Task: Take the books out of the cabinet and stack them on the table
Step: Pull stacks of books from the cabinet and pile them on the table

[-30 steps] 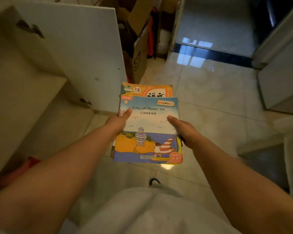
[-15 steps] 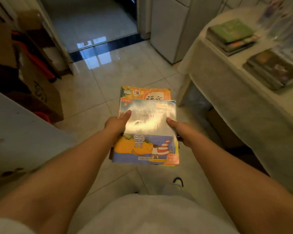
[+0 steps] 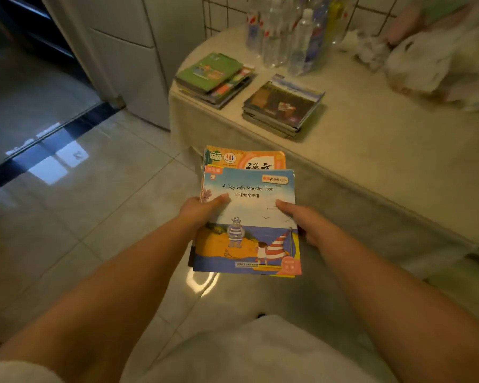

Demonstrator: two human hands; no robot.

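I hold a small pile of books (image 3: pixel 249 225) in front of me above the tiled floor. Its top book is blue, titled "A Day with Monster Toon", and an orange book (image 3: pixel 246 158) sticks out beneath it. My left hand (image 3: pixel 202 211) grips the pile's left edge with the thumb on the cover. My right hand (image 3: pixel 302 219) grips the right edge the same way. On the cloth-covered table (image 3: pixel 385 150) to the right lie two stacks: one with a green top book (image 3: pixel 210 70), one with a dark picture cover (image 3: pixel 285 103). The cabinet is out of view.
Several clear plastic bottles (image 3: pixel 288 31) stand at the table's back by the tiled wall. A white plastic bag (image 3: pixel 432 64) lies at the far right. A white appliance (image 3: pixel 133 59) stands left of the table. A dark doorway opens at upper left.
My view has swung right, from the cabinet and cardboard boxes to the table. The pile stays in both hands and is now closer to the table's edge.
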